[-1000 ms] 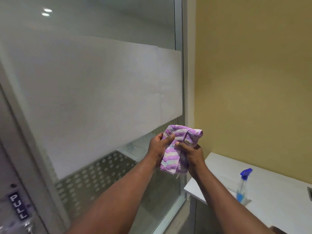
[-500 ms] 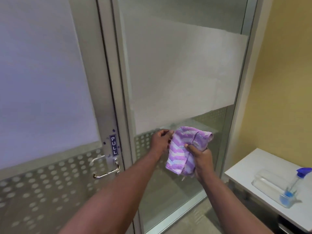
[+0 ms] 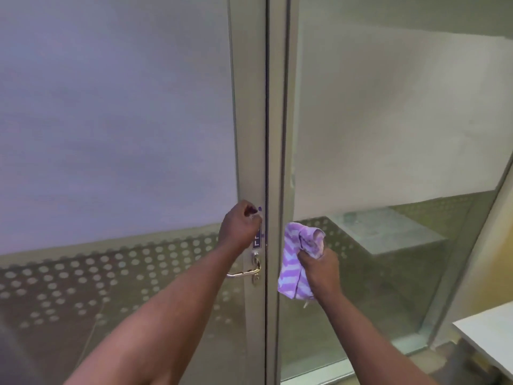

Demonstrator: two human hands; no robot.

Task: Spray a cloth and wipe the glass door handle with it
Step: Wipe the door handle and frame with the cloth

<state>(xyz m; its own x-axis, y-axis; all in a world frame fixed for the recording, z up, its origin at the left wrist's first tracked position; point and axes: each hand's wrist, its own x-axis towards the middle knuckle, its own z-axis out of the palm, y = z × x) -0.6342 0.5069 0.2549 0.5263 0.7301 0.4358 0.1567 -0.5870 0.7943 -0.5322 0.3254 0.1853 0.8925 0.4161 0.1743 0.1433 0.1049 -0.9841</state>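
Gripping a bunched purple striped cloth (image 3: pixel 301 262), the right hand (image 3: pixel 322 269) hovers beside the door frame; left hand (image 3: pixel 240 227) (empty, loosely curled) sits above the lever handle (image 3: pixel 244 272). Best wrap cloth fully round lever w/ firm strokes.

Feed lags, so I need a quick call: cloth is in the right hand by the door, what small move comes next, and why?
Probably bring the right hand leftward and slightly down so the cloth meets the door handle. The cloth hangs beside the frame, apart from the handle, which looks untouched; the left hand sits above it at the sign.
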